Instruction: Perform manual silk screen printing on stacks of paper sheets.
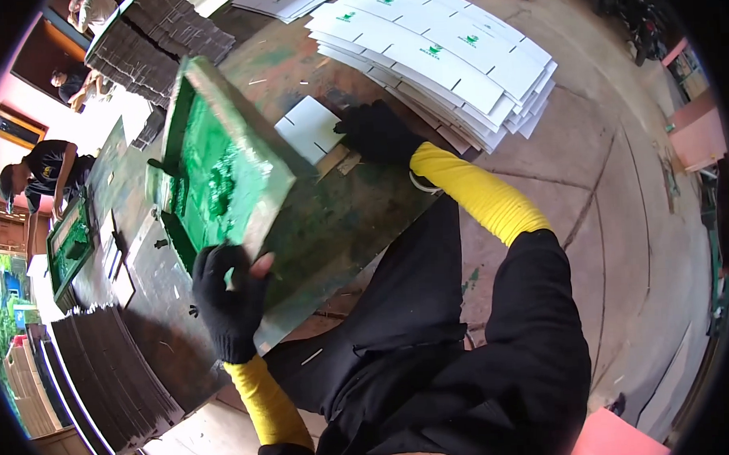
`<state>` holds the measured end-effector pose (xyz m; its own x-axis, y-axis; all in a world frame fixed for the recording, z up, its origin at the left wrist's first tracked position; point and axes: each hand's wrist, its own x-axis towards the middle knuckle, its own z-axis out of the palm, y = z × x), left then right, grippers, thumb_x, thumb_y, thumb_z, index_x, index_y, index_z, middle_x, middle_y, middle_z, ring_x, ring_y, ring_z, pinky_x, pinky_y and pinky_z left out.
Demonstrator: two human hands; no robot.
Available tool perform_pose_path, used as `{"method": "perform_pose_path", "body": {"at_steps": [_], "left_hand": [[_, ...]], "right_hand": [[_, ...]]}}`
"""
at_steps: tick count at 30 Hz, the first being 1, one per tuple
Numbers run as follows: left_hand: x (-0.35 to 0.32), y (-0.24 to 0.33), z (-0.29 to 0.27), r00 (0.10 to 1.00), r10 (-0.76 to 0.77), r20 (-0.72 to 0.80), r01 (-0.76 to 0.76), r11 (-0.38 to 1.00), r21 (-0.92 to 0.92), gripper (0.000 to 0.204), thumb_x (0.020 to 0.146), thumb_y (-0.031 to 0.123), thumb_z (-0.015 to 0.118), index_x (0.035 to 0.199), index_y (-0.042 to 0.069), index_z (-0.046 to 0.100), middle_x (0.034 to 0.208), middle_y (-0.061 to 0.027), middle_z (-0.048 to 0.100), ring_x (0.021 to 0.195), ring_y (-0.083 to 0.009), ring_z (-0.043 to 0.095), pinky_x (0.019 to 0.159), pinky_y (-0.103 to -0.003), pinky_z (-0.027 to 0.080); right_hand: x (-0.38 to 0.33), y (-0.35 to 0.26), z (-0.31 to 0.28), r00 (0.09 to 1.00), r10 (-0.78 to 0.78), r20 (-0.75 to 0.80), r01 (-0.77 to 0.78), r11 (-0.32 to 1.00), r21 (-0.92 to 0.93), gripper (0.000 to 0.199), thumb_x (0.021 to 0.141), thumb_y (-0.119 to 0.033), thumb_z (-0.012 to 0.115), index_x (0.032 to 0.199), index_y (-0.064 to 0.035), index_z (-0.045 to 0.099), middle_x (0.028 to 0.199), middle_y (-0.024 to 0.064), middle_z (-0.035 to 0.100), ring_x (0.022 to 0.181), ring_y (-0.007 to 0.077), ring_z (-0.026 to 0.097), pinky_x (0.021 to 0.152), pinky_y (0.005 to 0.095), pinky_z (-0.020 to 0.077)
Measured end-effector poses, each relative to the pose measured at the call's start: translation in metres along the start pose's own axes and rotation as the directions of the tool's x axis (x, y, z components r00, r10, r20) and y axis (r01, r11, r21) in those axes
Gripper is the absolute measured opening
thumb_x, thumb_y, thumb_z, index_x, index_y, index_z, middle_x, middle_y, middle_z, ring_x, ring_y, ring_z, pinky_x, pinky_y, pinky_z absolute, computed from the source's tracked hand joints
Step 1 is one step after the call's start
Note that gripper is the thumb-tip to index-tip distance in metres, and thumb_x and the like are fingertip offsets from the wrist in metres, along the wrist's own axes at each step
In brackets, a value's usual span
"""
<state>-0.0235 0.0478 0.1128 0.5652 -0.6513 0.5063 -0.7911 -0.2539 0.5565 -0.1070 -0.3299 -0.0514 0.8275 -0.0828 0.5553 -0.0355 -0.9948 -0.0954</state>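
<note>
My left hand [231,294], in a black glove with bare fingertips showing, is closed on the near rim of a wooden screen-printing frame [255,143]. The frame is tilted up from the table, and thick green ink lies on its mesh. My right hand [381,133], also black-gloved, has its fingers bunched at the right edge of a small white cardboard sheet [307,130] with slits. That sheet lies flat on the table beside the raised frame. The gloved fingers' undersides are hidden. Both forearms wear yellow sleeves.
A stack of white printed sheets [454,53] stands right of the sheet. The table [324,237] is ink-stained. Dark stacked cardboard stands at lower left [111,377] and upper left [157,41]. Another person [49,172] works at a second green frame [70,247].
</note>
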Motion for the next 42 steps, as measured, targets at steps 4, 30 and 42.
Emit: {"method": "perform_pose_path", "body": {"at_steps": [4,30,42], "left_hand": [[0.017,0.005,0.041,0.959,0.175,0.223,-0.182,0.983,0.012,0.025,0.077,0.020,0.088,0.084,0.006,0.068,0.078,-0.0117,0.062,0.075,-0.0329,0.063,0.067,-0.039,0.048],[-0.002,-0.073,0.103,0.867,0.076,0.492,-0.062,0.997,-0.045,0.056,0.082,0.056,0.074,0.108,0.006,0.067,0.103,-0.0176,0.067,0.099,-0.0392,0.066,0.084,-0.051,0.052],[0.000,-0.067,0.107,0.881,0.077,0.466,-0.064,0.997,-0.044,0.057,0.073,0.050,0.083,0.106,0.007,0.067,0.102,-0.0172,0.066,0.098,-0.0378,0.066,0.083,-0.051,0.052]], "right_hand": [[-0.004,0.005,0.000,0.969,0.186,0.162,-0.216,0.956,0.198,0.021,0.092,-0.022,0.068,0.109,-0.0107,0.073,0.114,0.0162,0.069,0.092,0.0310,0.069,0.078,0.0456,0.0511],[0.203,-0.085,0.026,0.993,-0.083,0.087,0.074,0.993,0.096,0.058,0.094,-0.050,0.070,0.131,-0.0060,0.067,0.125,0.0168,0.070,0.114,0.0325,0.068,0.098,0.0403,0.0530],[0.306,-0.152,0.134,0.877,-0.313,0.364,0.293,0.950,0.110,0.090,0.075,-0.075,0.070,0.139,-0.0123,0.061,0.125,0.0208,0.070,0.115,0.0393,0.067,0.099,0.0529,0.0497]]}}
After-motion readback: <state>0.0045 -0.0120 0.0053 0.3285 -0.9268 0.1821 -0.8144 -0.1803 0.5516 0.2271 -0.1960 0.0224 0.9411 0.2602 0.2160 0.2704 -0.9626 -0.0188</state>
